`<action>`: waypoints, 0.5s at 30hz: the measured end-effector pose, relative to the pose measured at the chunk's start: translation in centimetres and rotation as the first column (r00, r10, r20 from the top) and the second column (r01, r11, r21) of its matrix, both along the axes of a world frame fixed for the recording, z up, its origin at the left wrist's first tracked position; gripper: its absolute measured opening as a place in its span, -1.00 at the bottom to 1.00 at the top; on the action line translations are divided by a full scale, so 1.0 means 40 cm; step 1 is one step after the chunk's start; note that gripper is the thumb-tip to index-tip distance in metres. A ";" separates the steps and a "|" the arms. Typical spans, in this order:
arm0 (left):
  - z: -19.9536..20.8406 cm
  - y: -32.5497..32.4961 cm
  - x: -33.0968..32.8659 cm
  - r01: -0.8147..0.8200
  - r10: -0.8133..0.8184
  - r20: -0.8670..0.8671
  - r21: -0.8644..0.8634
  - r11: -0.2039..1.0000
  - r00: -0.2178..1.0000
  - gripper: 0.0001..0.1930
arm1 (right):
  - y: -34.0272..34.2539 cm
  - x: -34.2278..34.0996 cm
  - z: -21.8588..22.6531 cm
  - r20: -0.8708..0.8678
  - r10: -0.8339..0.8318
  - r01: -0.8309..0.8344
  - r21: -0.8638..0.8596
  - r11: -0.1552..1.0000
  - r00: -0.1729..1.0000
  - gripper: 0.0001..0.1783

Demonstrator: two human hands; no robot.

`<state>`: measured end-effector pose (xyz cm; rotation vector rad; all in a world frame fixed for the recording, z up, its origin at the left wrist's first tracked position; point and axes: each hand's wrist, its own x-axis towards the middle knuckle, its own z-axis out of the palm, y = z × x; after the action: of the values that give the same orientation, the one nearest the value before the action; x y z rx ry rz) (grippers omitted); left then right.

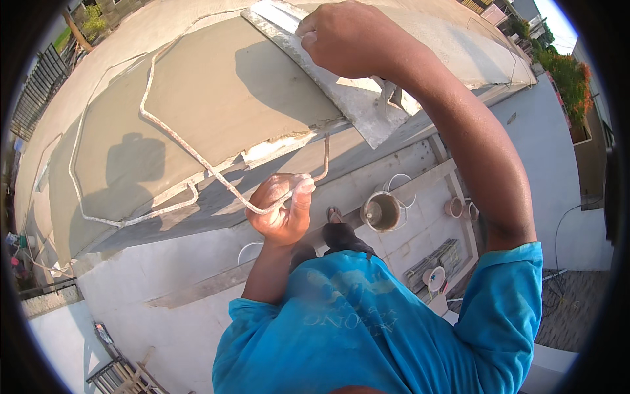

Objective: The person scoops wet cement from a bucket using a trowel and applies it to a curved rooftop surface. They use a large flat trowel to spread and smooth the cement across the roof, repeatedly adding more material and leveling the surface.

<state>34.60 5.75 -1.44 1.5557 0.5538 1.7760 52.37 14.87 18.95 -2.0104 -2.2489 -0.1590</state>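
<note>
A thin bent metal rod point(185, 150), crusted with cement, is pinched between the thumb and fingers of my left hand point(282, 209) at the slab's near edge. Its far end reaches over the smooth grey wet mortar point(203, 85). My right hand point(351, 41) is closed on a long flat straightedge point(308, 79) smeared with pale cement. That straightedge lies slantwise over the right part of the mortar, with its near end past the slab's edge. My right fingers are partly hidden behind the hand. Another bent rod point(80, 141) lies on the left of the mortar, hooked at the edge.
Below the slab, a round bucket point(380, 211) stands beside a wooden plank point(420, 180). Small tubs point(454, 207) and a pale pail point(434, 278) are at the right. A drop separates the slab edge from my feet point(335, 215). A dark metal fence point(41, 82) stands far left.
</note>
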 end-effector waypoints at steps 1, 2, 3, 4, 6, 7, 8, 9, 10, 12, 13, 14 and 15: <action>0.002 0.001 0.002 -0.018 0.019 -0.012 0.021 1.000 1.000 -0.89 | 0.004 0.010 -0.019 0.011 0.022 -0.023 0.029 0.999 1.000 -0.70; 0.003 0.001 0.004 -0.036 0.037 -0.023 0.043 0.998 0.999 -0.89 | 0.010 0.023 -0.039 0.023 0.044 -0.046 0.057 0.997 0.999 -0.70; 0.002 0.002 0.005 -0.042 0.043 -0.026 0.050 0.998 0.999 -0.90 | 0.013 0.027 -0.053 0.036 0.072 -0.074 0.081 0.994 0.997 -0.71; 0.001 0.004 0.005 -0.047 0.049 -0.029 0.058 0.997 0.998 -0.91 | 0.000 0.035 -0.041 -0.014 0.002 -0.001 0.068 0.998 1.000 -0.72; 0.001 0.006 0.010 -0.053 0.054 -0.023 0.074 0.996 0.998 -0.91 | -0.011 0.081 -0.024 0.001 -0.139 0.139 0.017 0.990 0.990 -0.73; 0.003 0.005 0.011 -0.062 0.063 -0.014 0.086 0.994 0.998 -0.92 | -0.016 0.111 -0.014 0.011 -0.205 0.205 -0.001 0.979 0.979 -0.74; 0.003 0.004 0.012 -0.072 0.072 -0.004 0.098 0.993 0.997 -0.92 | -0.021 0.151 -0.014 0.023 -0.166 0.166 0.008 0.986 0.986 -0.75; 0.001 0.003 0.011 -0.077 0.077 -0.004 0.094 0.993 0.997 -0.91 | -0.026 0.176 -0.010 0.037 -0.173 0.173 -0.008 0.985 0.984 -0.75; -0.003 0.002 0.008 -0.082 0.083 -0.003 0.089 0.993 0.997 -0.90 | -0.032 0.198 -0.006 0.051 -0.179 0.180 -0.024 0.983 0.983 -0.74; 0.004 -0.005 0.013 -0.081 0.081 0.005 0.075 0.994 0.997 -0.86 | -0.043 0.258 -0.009 0.085 -0.181 0.183 -0.025 0.983 0.980 -0.73; 0.004 -0.010 0.016 -0.094 0.094 -0.003 0.052 0.994 0.996 -0.84 | -0.042 0.305 -0.029 0.102 -0.179 0.181 -0.013 0.983 0.979 -0.73; 0.007 -0.011 0.016 -0.096 0.097 -0.024 0.051 0.994 0.995 -0.82 | -0.045 0.348 -0.038 0.120 -0.178 0.179 0.000 0.984 0.977 -0.72; 0.008 -0.011 0.011 -0.104 0.106 -0.046 0.049 0.993 0.993 -0.80 | -0.049 0.380 -0.035 0.100 -0.186 0.189 -0.024 0.982 0.977 -0.72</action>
<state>35.03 5.32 -1.12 1.6322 0.6321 1.8457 67.57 12.90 17.54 -2.2791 -2.1252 -0.2442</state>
